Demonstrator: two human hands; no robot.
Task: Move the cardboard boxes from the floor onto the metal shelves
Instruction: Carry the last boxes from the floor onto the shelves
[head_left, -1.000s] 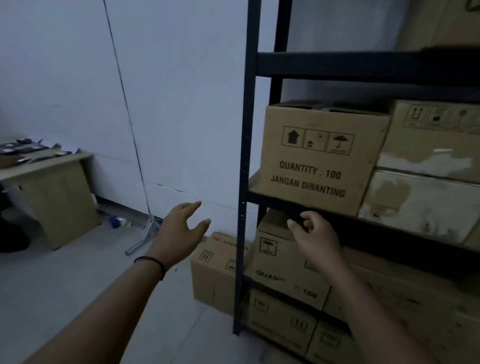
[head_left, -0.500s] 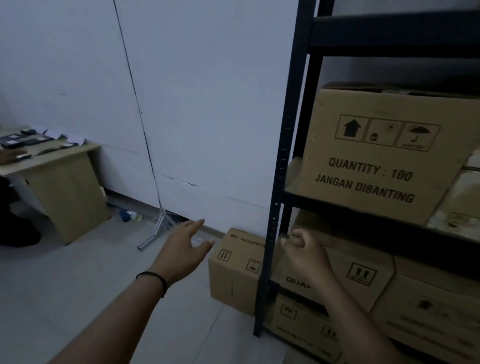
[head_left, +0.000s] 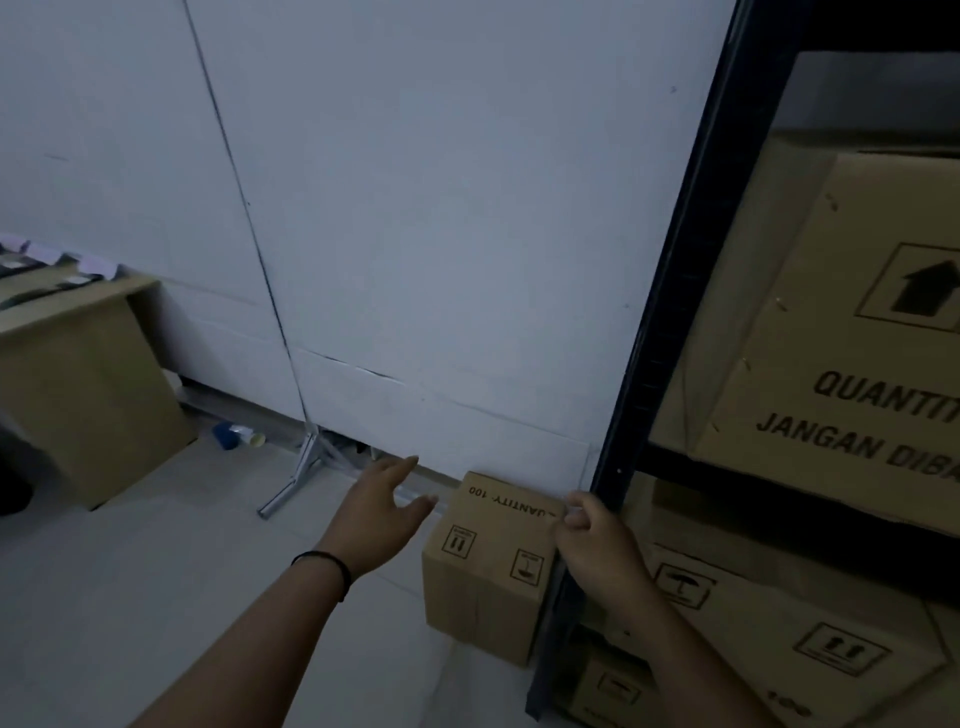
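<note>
Reaching lower than a moment ago, the left hand (head_left: 379, 512) is open beside the small box (head_left: 488, 566) on the floor by the metal shelf (head_left: 670, 332). The right hand (head_left: 597, 545), curled and empty, touches its near edge. Lifting looks next.

Open floor (head_left: 156, 597) lies under my left hand (head_left: 376, 512), which hangs spread in the air just left of the box (head_left: 485, 577). The box sits hard against the dark shelf post (head_left: 631, 415); my right hand (head_left: 597, 545) is curled in front of that post at the box's top right corner. Behind it the wall (head_left: 441, 234) stands close. A metal stand (head_left: 296, 473) leans left of it, a table (head_left: 83, 364) farther left.
</note>
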